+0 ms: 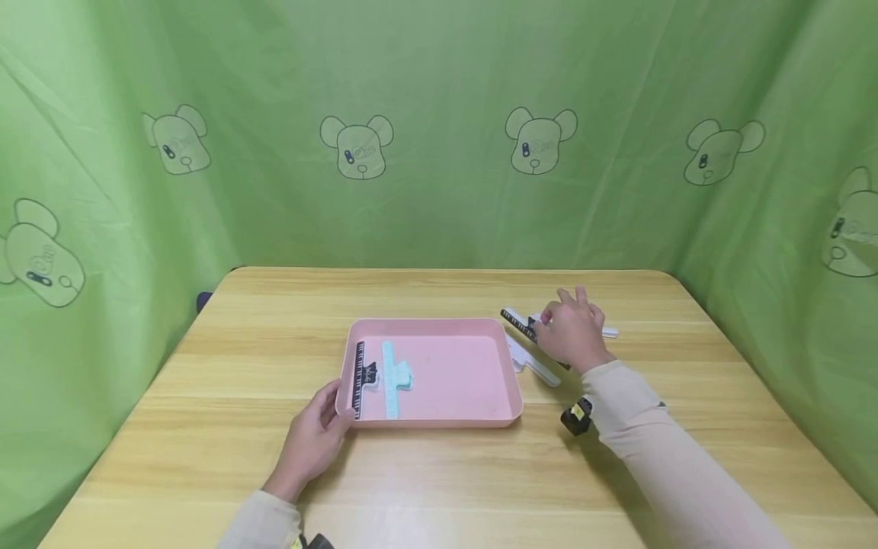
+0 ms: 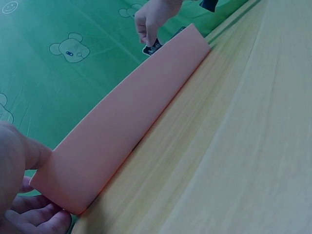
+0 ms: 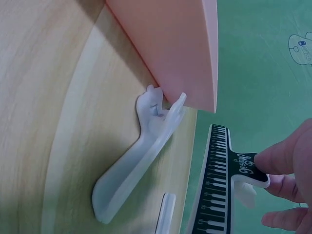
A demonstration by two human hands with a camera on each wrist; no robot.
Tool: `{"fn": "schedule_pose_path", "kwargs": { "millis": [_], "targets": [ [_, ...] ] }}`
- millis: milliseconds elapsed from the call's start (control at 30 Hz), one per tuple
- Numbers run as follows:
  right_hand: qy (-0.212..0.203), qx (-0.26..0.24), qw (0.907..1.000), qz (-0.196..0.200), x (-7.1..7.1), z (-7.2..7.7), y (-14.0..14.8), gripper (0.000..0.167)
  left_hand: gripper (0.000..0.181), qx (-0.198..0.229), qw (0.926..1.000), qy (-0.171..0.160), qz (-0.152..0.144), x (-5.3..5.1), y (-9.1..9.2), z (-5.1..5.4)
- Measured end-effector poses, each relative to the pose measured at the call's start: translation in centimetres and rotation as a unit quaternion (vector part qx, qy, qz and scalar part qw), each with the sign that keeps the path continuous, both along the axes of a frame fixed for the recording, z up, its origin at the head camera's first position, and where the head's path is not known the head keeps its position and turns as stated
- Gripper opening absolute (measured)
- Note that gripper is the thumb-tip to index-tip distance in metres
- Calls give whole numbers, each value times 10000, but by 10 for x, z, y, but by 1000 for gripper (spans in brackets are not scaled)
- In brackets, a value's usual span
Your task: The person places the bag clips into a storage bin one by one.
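Note:
Between thumb and finger, my right hand [image 1: 571, 329] pinches the tab of a black clip with a piano-key pattern [image 3: 217, 190], raised above the table just right of the pink tray [image 1: 439, 423]. A white clip [image 3: 134, 165] lies on the table against the tray's right side, and another white clip [image 1: 610, 332] lies partly behind my right hand. My left hand [image 1: 313, 438] grips the tray's near left corner, thumb at the rim and fingers outside. Inside the tray at the left, a black piano-pattern clip [image 1: 358, 381] and a light-blue clip [image 1: 391, 381] lie side by side.
The wooden table [image 1: 439, 488] extends around the tray. Green curtains with bear drawings [image 1: 439, 213] hang behind it and at both sides. A dark object [image 1: 203, 301] shows beyond the table's left edge.

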State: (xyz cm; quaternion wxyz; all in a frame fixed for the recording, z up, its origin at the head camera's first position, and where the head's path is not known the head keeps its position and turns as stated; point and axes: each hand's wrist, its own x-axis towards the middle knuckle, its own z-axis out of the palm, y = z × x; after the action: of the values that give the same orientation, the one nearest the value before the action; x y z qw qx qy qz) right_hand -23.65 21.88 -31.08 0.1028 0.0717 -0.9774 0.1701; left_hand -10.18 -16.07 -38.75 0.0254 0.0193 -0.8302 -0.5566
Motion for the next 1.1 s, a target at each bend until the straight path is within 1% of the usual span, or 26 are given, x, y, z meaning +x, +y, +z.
{"fn": "schedule_pose_path", "kwargs": {
  "millis": [267,433,667,967,1100],
  "targets": [
    [1,-19,10000,27,1,1,-2,14,59,-61,10000,-31,15,0,1,-1],
    [75,-40,10000,29,2,3,-4,14,58,-31,10000,16,-5,0,0,-1],
    [87,38,9999,73,4,5,-7,15,59,-95,10000,21,6,0,0,-2],
    [198,50,9997,167,7,12,-13,17,58,-68,10000,51,1,-1,0,-2],
    [181,12,9997,164,7,15,-15,16,58,-100,9999,79,21,-1,-1,-2]
  ]
}}
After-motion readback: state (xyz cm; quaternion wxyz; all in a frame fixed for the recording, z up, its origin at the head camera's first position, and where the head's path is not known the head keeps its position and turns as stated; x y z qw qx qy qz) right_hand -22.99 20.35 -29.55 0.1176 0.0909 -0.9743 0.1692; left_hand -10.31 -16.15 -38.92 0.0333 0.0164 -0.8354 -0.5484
